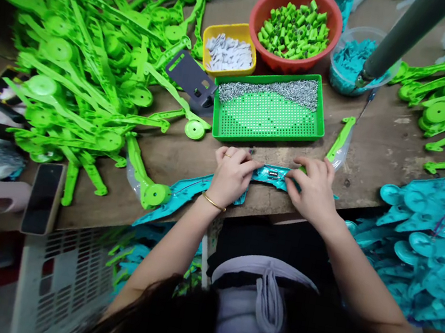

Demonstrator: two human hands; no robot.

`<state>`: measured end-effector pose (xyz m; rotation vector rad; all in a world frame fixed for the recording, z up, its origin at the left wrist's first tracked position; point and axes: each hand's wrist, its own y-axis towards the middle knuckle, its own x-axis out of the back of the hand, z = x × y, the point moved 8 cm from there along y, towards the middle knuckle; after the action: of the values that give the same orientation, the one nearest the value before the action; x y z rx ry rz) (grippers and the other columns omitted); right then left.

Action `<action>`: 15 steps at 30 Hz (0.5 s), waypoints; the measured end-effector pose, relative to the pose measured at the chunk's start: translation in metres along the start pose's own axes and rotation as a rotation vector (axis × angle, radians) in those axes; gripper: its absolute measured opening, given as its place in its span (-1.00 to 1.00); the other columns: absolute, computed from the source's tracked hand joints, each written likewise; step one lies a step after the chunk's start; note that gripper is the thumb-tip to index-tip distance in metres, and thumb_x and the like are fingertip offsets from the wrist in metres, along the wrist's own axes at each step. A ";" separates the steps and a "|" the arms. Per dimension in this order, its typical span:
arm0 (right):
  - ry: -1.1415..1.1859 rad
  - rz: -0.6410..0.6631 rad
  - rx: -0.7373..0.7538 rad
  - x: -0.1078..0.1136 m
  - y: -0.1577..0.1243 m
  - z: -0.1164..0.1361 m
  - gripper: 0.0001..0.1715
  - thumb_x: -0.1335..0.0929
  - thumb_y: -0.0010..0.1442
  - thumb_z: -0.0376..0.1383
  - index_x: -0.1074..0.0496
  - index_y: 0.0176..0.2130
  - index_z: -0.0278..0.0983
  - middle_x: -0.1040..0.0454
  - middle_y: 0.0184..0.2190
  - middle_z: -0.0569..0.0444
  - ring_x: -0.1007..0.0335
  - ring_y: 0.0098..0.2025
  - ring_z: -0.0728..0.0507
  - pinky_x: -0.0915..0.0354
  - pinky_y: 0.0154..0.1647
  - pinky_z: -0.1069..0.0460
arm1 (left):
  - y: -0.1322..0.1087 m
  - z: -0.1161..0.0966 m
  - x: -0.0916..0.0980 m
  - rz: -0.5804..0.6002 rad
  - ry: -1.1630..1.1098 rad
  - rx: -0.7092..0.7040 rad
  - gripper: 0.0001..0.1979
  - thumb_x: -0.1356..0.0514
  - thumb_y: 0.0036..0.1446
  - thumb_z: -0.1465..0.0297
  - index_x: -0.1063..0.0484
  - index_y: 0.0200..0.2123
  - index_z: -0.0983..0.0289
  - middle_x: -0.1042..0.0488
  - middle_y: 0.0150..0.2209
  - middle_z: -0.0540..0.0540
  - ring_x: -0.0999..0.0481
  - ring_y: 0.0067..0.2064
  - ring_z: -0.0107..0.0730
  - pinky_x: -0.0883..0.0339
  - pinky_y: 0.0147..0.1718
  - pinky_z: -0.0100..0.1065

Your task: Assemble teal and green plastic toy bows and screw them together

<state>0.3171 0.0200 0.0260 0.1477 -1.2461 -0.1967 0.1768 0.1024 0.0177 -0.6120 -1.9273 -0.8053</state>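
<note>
Between the hands [232, 177], a teal piece [262, 175]

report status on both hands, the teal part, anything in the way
Left hand holding teal part. Right hand touching it. Middle exposed between them. Green tray just beyond, not covering it.

glossy plastic part [264, 174], scuffed wooden table [367, 182], metal screws [280, 89]

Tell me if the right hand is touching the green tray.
Apart: the head view shows bare tabletop between the right hand and the green tray.
</note>
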 end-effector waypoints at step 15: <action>0.068 0.096 -0.166 -0.004 0.004 -0.005 -0.86 -0.31 0.22 -0.28 -0.45 -0.36 -0.22 -0.48 -0.06 0.04 -0.23 0.04 -0.23 0.13 0.30 -0.30 | -0.001 -0.006 -0.008 0.060 0.042 -0.060 -0.74 -0.09 0.22 0.46 -0.57 -0.32 0.09 -0.48 -0.32 0.08 -0.33 -0.15 -0.17 -0.04 -0.01 0.01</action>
<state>0.3212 0.0249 0.0210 -0.0486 -1.1610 -0.2096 0.1826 0.0969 0.0127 -0.6808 -1.8438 -0.8345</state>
